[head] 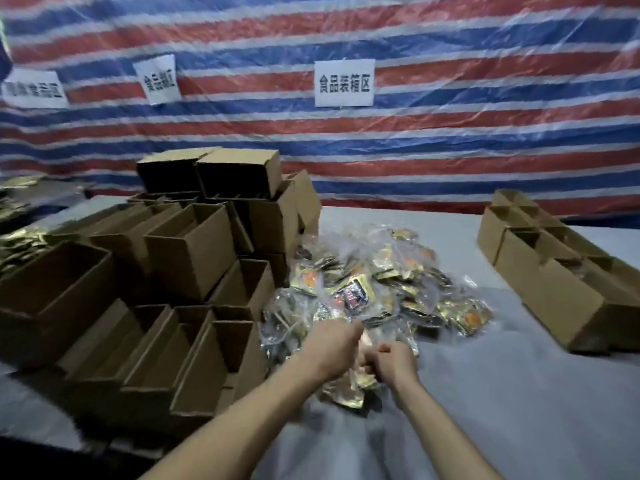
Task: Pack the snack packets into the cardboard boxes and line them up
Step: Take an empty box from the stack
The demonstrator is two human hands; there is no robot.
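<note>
A heap of gold and clear snack packets (384, 282) lies mid-table on the grey cloth. My left hand (332, 344) and my right hand (394, 358) meet at the heap's near edge, fingers curled around a small bunch of packets (349, 386) that hangs beneath them. To the left stands a tall pile of empty open cardboard boxes (180, 282). A row of cardboard boxes (550, 271) runs along the right side; their contents are hard to make out.
The table (485, 393) is covered in grey cloth. A red, white and blue striped tarp with white paper signs (344, 83) hangs behind it. More gold packets (20, 244) lie at the far left behind the box pile.
</note>
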